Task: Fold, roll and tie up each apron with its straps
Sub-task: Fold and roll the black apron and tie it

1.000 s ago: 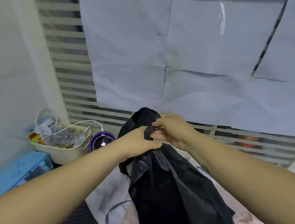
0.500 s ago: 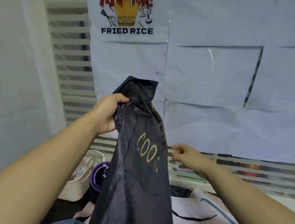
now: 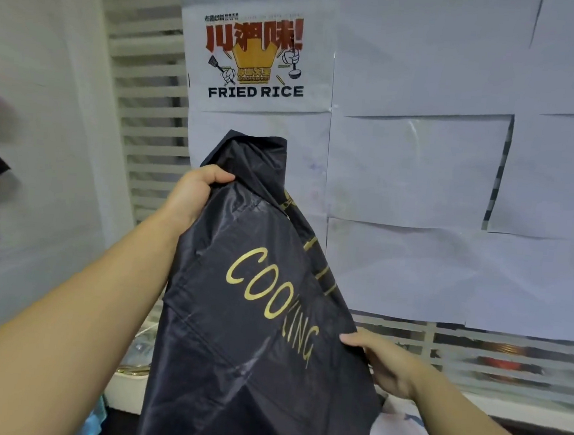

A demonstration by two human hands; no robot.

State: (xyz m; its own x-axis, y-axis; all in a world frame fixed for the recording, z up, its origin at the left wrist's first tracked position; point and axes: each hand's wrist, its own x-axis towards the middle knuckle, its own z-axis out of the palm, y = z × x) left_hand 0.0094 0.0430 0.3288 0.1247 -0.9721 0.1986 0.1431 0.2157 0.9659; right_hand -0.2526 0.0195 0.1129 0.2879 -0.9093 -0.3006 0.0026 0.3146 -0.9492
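the left hand (image 3: 195, 193) is raised and closed tight around the bunched top of the black apron (image 3: 234, 350), fingers curled over the fabric. the apron hangs in the air from that grip, in front of the person, its gold "cooking" lettering facing the camera and its lower part dropping out of view. lower down, the right hand (image 3: 384, 365) pinches the apron's right edge, thumb on the front, the other fingers curled behind. on the wall behind hangs a "fried rice" poster (image 3: 257, 53).
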